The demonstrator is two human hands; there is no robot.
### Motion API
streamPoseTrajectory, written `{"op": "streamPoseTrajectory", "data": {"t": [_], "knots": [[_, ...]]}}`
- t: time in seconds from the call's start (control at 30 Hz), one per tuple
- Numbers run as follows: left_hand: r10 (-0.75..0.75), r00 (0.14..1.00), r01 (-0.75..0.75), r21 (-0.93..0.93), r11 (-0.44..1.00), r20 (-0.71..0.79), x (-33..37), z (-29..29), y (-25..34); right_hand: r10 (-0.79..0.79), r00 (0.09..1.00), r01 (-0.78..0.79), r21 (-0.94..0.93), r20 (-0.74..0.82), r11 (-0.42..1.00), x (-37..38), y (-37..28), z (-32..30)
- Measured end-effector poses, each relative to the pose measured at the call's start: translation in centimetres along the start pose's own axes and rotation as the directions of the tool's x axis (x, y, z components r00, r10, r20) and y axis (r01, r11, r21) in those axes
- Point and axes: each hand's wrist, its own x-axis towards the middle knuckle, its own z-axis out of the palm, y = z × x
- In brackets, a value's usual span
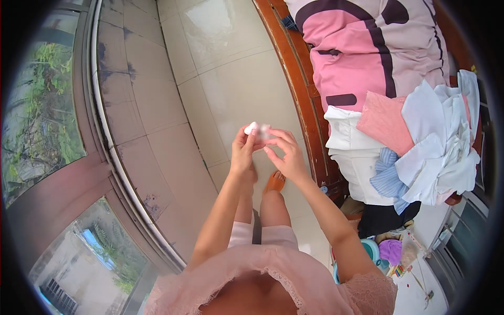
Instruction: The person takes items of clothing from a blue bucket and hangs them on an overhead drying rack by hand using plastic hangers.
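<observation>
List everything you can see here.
white piece: one, white, centre
blurred piece: one, whitish, beside it, unclear
sandal: one visible, orange, near centre
floor: one, pale, upper centre
tiled strip: one, brownish, left of floor
window frame: one, brown, far left
plants: several, green, beyond window frame
wood frame: one, orange-brown, right of floor
bedding: one, pink with dark shapes, upper right
clothes: several, white, pink, blue, right
black cloth: one, black, below clothes
basin: one, teal, lower right
purple cloth: one, purple, beside basin
small items: several, mixed, lower right, unclear
shorts: one pair, whitish, lower centre
top: one, pink, bottom
legs: two, bare, lower centre
left hand: one, bare, holding white piece
right hand: one, bare, at blurred piece
</observation>
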Motion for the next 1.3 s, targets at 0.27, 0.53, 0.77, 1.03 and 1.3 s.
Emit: {"op": "streamPoseTrajectory", "data": {"t": [0.27,0.53,0.77,1.03,1.3], "knots": [[0.344,0.889,-0.357,-0.012,0.934,0.302,-12.2,7.0,24.6,-0.041,0.997,0.067,0.447,-0.067,0.892,6.3,-21.8,-10.7],[0.574,0.532,-0.731,-0.005,0.683,0.622,-19.1,10.9,43.9,-0.448,0.852,0.497,0.147,-0.273,0.855,10.9,-41.0,-20.3],[0.574,0.383,-0.828,-0.007,0.561,0.724,-23.3,17.9,56.9,-0.693,0.624,0.704,-0.124,-0.362,0.699,15.7,-51.1,-28.9],[0.6,0.336,-0.878,0.011,0.478,0.726,-28.7,26.0,64.9,-0.655,0.387,0.754,-0.186,-0.649,0.63,18.2,-60.0,-41.1],[0.755,0.422,-0.794,-0.196,0.575,0.502,-31.5,34.5,72.8,-0.502,0.491,0.768,0.082,-0.713,0.635,21.5,-64.8,-46.7]]}}
